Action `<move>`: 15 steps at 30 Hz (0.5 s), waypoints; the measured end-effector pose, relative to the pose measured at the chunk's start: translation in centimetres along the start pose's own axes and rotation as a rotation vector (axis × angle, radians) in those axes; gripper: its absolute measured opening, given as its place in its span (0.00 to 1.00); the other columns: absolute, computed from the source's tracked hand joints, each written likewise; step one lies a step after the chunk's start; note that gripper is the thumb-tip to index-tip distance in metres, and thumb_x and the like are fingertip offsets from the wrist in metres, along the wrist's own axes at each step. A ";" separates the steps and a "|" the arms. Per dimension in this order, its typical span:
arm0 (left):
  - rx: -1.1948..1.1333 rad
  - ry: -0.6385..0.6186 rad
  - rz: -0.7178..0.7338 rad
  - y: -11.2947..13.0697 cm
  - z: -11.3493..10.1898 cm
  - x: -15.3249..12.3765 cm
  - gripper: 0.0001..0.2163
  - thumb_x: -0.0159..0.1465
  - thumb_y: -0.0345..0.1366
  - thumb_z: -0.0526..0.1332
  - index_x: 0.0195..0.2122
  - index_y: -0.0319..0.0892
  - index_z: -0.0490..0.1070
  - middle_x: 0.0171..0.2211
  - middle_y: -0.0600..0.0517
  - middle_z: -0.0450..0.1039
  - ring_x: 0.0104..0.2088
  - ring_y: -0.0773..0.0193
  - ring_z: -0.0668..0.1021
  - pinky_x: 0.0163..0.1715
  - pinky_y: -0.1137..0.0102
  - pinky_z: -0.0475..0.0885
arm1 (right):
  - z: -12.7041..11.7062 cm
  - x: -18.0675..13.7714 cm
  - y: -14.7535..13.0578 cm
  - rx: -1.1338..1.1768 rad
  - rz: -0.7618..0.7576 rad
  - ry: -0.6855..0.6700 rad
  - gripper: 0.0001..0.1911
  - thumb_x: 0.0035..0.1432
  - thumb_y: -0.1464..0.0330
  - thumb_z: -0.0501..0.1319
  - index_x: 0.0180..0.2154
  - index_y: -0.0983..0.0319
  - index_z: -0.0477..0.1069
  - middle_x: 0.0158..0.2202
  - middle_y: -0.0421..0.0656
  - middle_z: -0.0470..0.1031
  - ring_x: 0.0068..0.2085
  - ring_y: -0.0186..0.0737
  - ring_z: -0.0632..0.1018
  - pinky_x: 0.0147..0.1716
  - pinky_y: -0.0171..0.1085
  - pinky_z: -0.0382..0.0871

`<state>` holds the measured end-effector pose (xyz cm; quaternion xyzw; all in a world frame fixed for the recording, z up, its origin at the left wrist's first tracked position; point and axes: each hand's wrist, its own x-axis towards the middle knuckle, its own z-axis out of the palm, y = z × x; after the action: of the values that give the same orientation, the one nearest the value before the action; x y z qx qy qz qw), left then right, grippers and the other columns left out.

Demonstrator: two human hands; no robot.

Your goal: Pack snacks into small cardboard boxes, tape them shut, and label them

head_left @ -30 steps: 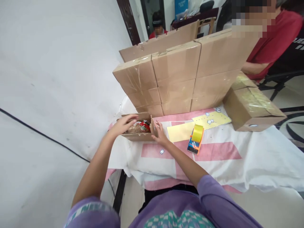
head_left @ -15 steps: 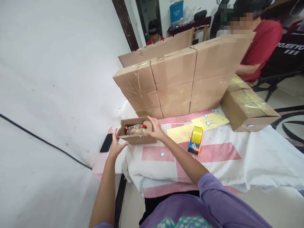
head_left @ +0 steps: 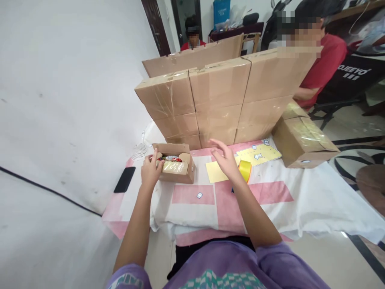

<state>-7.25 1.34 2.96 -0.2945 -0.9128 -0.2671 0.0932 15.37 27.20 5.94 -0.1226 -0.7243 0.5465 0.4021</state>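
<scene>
A small cardboard box [head_left: 192, 170] stands on the left of the cloth-covered table, its top partly uncovered. Inside it lie shiny packets [head_left: 172, 158] with red on them. My left hand [head_left: 151, 168] holds the box at its left end, fingers over the edge and thumb by the front flap, which is folded inward. Away to the right, my right hand [head_left: 226, 159] is raised with fingers apart and nothing in it. It is over a yellow sheet [head_left: 214, 172], just left of a tape dispenser [head_left: 246, 170] with a yellow roll, which the forearm partly hides.
A wall of taped cardboard boxes [head_left: 218, 90] rises behind the work area. A taped box [head_left: 313, 142] stands at right, near a sheet of stickers [head_left: 261, 154]. A black phone [head_left: 124, 179] lies at left. A person in red [head_left: 331, 60] sits beyond the boxes.
My right hand has let go of the small box and moved right, toward the tape dispenser. The box's front flap is now folded in, and my left hand has shifted onto its left front.
</scene>
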 end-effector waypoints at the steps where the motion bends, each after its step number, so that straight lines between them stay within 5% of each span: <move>1: 0.035 -0.003 -0.003 0.3 -0.1 -0.3 0.32 0.68 0.47 0.59 0.73 0.47 0.59 0.62 0.36 0.67 0.60 0.40 0.71 0.58 0.47 0.68 | 1.1 0.7 0.6 -0.006 0.019 -0.039 0.24 0.66 0.59 0.63 0.61 0.54 0.73 0.62 0.47 0.76 0.64 0.50 0.74 0.63 0.51 0.68; 4: 0.149 0.039 0.021 0.9 -0.1 -0.8 0.33 0.70 0.47 0.57 0.74 0.44 0.56 0.68 0.33 0.60 0.62 0.38 0.70 0.57 0.46 0.68 | 5.6 3.2 2.8 -0.077 0.026 -0.303 0.22 0.68 0.57 0.60 0.59 0.57 0.75 0.62 0.50 0.76 0.64 0.50 0.74 0.61 0.49 0.69; 8: 0.186 0.044 0.222 1.3 0.5 -1.5 0.20 0.74 0.41 0.50 0.62 0.52 0.73 0.66 0.43 0.68 0.69 0.41 0.62 0.64 0.42 0.54 | 8.0 3.9 3.1 -0.349 -0.046 -0.515 0.19 0.73 0.62 0.54 0.43 0.57 0.84 0.47 0.47 0.85 0.59 0.51 0.77 0.63 0.55 0.63; 12: 0.118 -0.018 0.353 1.6 1.3 -2.3 0.18 0.74 0.43 0.51 0.55 0.50 0.78 0.59 0.46 0.76 0.66 0.47 0.68 0.67 0.44 0.48 | 2.3 -1.7 1.1 -0.463 -0.191 -0.405 0.15 0.72 0.62 0.56 0.44 0.56 0.82 0.50 0.46 0.83 0.62 0.55 0.73 0.64 0.59 0.60; 15: 0.082 -0.067 0.427 1.8 1.5 -2.4 0.19 0.71 0.49 0.56 0.56 0.47 0.76 0.61 0.44 0.74 0.60 0.50 0.73 0.66 0.50 0.54 | -4.9 -8.0 0.8 -0.479 -0.238 0.058 0.08 0.68 0.63 0.61 0.45 0.56 0.78 0.48 0.47 0.81 0.54 0.50 0.77 0.58 0.54 0.68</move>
<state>-4.21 2.23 1.69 -0.4857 -0.8425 -0.1940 0.1290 23.84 26.02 2.04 -0.1439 -0.8305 0.3047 0.4436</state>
